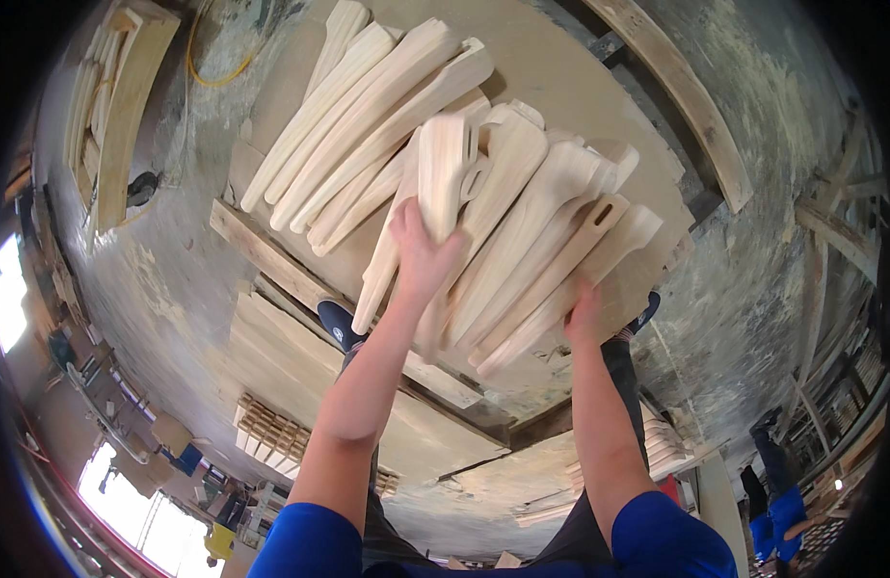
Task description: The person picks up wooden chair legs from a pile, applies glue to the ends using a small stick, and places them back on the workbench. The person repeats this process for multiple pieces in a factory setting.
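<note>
1. Wood fills the middle of the view: a fan of pale shaped wooden blanks (522, 222), each wide at one end and tapering to a narrow one, lies on a flat board platform (580, 77) set on the concrete floor (175, 279).

2. The left hand (418, 252) is closed around one blank (443, 173) standing on edge near the centre of the fan; fingers wrap its lower part and the thumb presses the side.

3. The right hand (584, 316) sits at the near right edge of the fan, fingers curled under the narrow ends of the outermost pieces. It looks like a holding grip, though the fingertips are hidden beneath the wood.

4. A second group of longer blanks (368, 106) lies to the left of the gripped piece, fanned the same way.

5. To handle this well, I judge that the upright piece should be lifted clear before turning it, as its neighbours lean close against it and could slide.

6. The right hand would do best steadying the fan's edge, since the stack overhangs the platform toward the person's dark shoes (337, 323).

7. Beyond the fan, on the far right, a long curved plank (690, 106) rests on the floor; to the left of the platform more timber (127, 106) is stacked.
</note>
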The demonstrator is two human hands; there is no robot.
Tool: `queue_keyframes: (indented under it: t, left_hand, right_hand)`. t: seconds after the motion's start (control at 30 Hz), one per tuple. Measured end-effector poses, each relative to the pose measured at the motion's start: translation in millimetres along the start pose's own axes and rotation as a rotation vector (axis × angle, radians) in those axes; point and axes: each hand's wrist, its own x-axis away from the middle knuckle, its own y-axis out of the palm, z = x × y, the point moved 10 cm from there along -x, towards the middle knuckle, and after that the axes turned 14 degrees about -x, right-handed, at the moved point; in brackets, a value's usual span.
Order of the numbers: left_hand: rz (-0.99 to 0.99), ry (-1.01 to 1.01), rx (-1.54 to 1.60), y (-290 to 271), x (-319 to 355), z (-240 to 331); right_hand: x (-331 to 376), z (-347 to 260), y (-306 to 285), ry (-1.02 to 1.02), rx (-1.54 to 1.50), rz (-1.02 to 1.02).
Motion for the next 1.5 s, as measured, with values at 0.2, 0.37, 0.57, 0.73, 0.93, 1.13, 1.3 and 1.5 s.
queue_keyframes:
  t: [0.2, 0.37, 0.57, 0.73, 0.93, 1.13, 1.3, 1.5]
  left_hand:
    - [-0.122, -0.041, 0.072, -0.3, -8.1, -81.5]
    - [-0.525, -0.414, 0.487, 13.7, -23.4, -130.5]
    - [-0.664, -0.164, 0.383, 74.9, -0.8, -25.1]
    - [-0.605, -0.362, 0.560, 94.1, -6.9, -63.0]
    - [-0.840, -0.653, 0.545, 123.7, -3.8, -83.2]
    - [-0.893, -0.776, 0.866, 132.4, 12.2, -62.8]
    - [-0.856, -0.770, 0.911, 126.6, 2.0, -58.4]
    - [-0.884, -0.732, 0.886, 125.6, -13.8, -72.5]
  right_hand:
    - [24.7, 2.3, 10.7, -0.107, 0.295, -0.193]
    - [7.9, 10.2, 40.5, 0.206, -0.262, -0.049]
    - [-3.7, -13.3, 17.5, 0.236, -0.163, -0.090]
    - [4.1, 2.2, 36.6, 0.379, -0.298, -0.086]
    - [-10.4, 8.3, 39.8, 0.237, -0.262, -0.072]
    - [-20.0, 15.3, 29.2, 0.253, -0.220, -0.130]
    - [-22.5, 23.6, 37.5, 0.363, -0.226, -0.218]
    - [-25.4, 23.3, 49.4, 0.301, -0.248, -0.381]
